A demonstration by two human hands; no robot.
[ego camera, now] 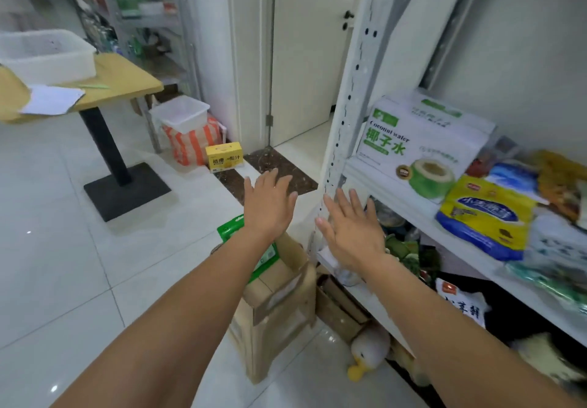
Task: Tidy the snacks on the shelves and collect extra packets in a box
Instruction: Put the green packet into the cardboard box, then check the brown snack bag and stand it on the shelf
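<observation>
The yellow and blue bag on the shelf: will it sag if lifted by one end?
Probably: the yellow and blue bag looks soft and filled, lying flat. Its plastic film may be slippery. Its front end reaches the shelf edge, so a push could tip it off.

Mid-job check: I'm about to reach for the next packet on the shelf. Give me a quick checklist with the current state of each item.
1. Left hand free: ok, fingers straight, holds nothing.
2. Right hand free: ok, open, holds nothing, near the shelf upright.
3. Cardboard box open on the floor: ok, flaps up, a green packet shows at its top.
4. Room left in the box: cannot tell, the left arm hides the inside.
5. Yellow-and-blue packet seated on the shelf: not ok, it hangs over the front edge.
6. Coconut water carton seated: ok, it rests on the shelf.
</observation>
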